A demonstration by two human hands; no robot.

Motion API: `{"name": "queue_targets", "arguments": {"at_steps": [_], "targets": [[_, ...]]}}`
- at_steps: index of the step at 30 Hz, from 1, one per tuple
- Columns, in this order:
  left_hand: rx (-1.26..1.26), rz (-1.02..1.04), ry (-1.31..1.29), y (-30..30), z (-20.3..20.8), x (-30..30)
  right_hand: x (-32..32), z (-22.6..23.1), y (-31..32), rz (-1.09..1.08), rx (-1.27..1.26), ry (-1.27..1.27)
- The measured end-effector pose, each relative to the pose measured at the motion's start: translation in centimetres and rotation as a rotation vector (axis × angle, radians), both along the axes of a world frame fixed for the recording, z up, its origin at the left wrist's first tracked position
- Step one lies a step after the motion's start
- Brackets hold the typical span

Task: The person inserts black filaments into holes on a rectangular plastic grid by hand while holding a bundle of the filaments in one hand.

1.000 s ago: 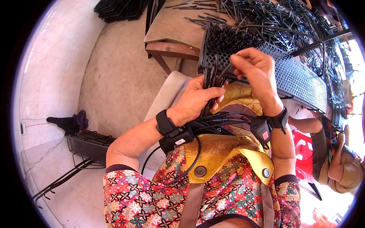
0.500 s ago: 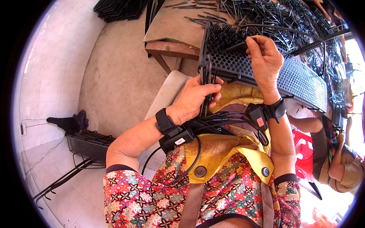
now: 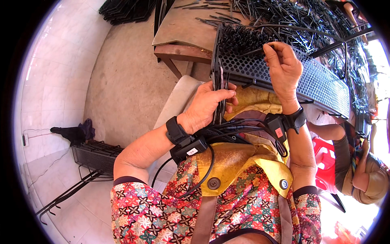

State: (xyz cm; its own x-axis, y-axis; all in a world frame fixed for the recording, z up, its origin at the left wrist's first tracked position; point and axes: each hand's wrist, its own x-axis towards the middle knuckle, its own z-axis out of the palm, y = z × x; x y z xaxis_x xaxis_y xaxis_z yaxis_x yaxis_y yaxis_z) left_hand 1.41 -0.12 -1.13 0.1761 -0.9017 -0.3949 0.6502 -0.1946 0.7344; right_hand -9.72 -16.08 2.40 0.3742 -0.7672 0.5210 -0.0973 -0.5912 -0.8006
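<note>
My left hand (image 3: pixel 206 102) is closed around a small bundle of thin black strips (image 3: pixel 219 81), which stand roughly upright between thumb and fingers. Over a long black perforated metal basket (image 3: pixel 321 86), my right hand (image 3: pixel 286 69) pinches one slim black strip (image 3: pixel 254 52) between thumb and fingertips. That strip points left, lying almost level in front of a dense mass of dark pieces (image 3: pixel 239 38) packed at the basket's left end. Whether its tip touches them I cannot tell. The bundle's upper ends come close to the basket's near left corner.
Heaps of loose black strips (image 3: pixel 292 24) cover the far side of the wooden table (image 3: pixel 187 30). Another mesh basket on a stand (image 3: pixel 95 156) is at the left. A person (image 3: pixel 361 175) sits at the right beside a red stool (image 3: pixel 323 162). Black cables (image 3: pixel 231 132) run between my wrists.
My hands stay nearly in place. The strips in my left hand have shifted and tilted slightly, and the strip in my right hand has moved a little.
</note>
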Motion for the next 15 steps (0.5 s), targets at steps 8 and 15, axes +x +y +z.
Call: {"name": "queue_targets", "arguments": {"at_steps": [8, 15], "targets": [[-0.016, -0.023, 0.109, 0.3, 0.2, -0.1, -1.4, 2.9, -1.2, 0.455, 0.704, -0.477], [-0.029, -0.034, 0.113, 0.3, -0.1, -0.1, -0.9, 1.7, -0.4, 0.122, 0.354, -0.105]]}}
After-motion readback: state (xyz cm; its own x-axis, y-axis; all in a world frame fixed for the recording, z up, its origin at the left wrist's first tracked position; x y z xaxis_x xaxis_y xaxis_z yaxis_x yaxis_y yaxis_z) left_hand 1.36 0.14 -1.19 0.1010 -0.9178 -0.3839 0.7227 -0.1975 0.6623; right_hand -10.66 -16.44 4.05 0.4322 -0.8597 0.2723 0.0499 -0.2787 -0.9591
